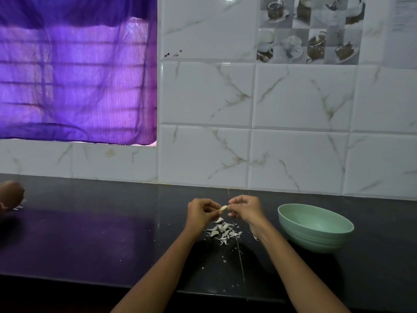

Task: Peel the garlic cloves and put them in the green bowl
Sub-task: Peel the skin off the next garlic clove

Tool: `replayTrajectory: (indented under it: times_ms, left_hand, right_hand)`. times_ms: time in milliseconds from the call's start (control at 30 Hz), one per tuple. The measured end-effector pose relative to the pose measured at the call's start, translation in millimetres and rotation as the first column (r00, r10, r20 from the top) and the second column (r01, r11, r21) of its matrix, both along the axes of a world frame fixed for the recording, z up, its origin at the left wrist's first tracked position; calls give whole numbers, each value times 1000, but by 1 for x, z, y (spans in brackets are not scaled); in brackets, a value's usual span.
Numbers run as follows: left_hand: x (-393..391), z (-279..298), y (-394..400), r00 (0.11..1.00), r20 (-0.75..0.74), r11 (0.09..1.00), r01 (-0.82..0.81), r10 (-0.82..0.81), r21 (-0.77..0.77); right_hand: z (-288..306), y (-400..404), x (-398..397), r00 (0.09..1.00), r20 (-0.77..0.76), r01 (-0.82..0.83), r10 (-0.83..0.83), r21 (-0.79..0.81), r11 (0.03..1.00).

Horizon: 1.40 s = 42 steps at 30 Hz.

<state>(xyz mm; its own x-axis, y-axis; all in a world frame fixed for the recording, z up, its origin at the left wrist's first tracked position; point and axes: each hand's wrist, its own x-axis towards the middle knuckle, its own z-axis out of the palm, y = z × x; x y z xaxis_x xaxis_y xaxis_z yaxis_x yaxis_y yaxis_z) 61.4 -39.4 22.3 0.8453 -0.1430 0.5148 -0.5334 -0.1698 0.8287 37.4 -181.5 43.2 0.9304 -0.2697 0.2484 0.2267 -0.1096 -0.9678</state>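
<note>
A small pale garlic clove (223, 208) is held above the dark counter between both hands. My left hand (202, 213) pinches its left end with curled fingers. My right hand (244, 208) pinches its right end with thumb and fingertips. Directly below lies a pile of white garlic skins and cloves (223, 231). The green bowl (314, 227) stands on the counter to the right of my right hand; its inside looks empty from this angle.
The black counter (90, 240) runs to a white marble-tiled wall (293, 154). A purple curtain (76, 71) covers a window at the left. A brown object (11, 195) sits at the far left edge. Small skin flakes dot the counter near its front edge.
</note>
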Motion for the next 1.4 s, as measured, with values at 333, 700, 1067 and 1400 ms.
replayTrajectory:
  times_ms: [333, 700, 1067, 1400]
  left_hand:
    - [2, 3, 0, 982, -169, 973, 47, -87, -225]
    - [2, -1, 1, 997, 42, 998, -68, 69, -16]
    - [2, -3, 4, 979, 152, 982, -154, 137, 105]
    - [0, -3, 1, 991, 114, 995, -71, 64, 66]
  right_hand:
    - [2, 2, 0, 998, 63, -2, 3, -25, 1000]
    - [-2, 0, 0, 998, -11, -68, 68, -88, 994]
    - [-1, 0, 0, 996, -2, -84, 84, -144, 986]
    - [-1, 2, 2, 1000, 19, 12, -8, -219, 976]
